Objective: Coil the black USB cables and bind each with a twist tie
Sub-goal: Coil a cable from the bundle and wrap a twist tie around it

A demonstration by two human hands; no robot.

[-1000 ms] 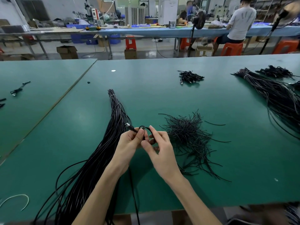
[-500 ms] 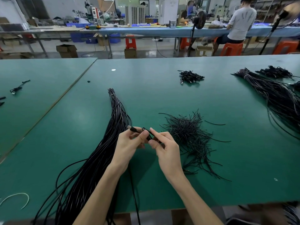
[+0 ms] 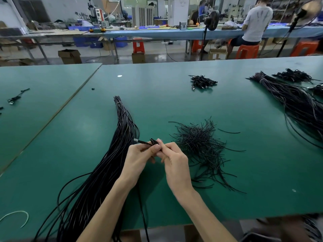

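My left hand and my right hand meet over the green table, both pinching one black USB cable folded into a small coil; its metal plug sticks out to the left. The cable's tail hangs down between my forearms past the table's front edge. A long bundle of black USB cables lies left of my hands. A loose heap of black twist ties lies just right of my right hand. Bound coiled cables sit in a small pile further back.
Another long cable bundle and more coils lie at the right. A white tie lies at the near left. A seam joins a second table at left. People sit at a far bench.
The open loop between my hands has been pressed flat into a tight coil. My right hand has moved up close against my left, its fingers now curled on the cable.
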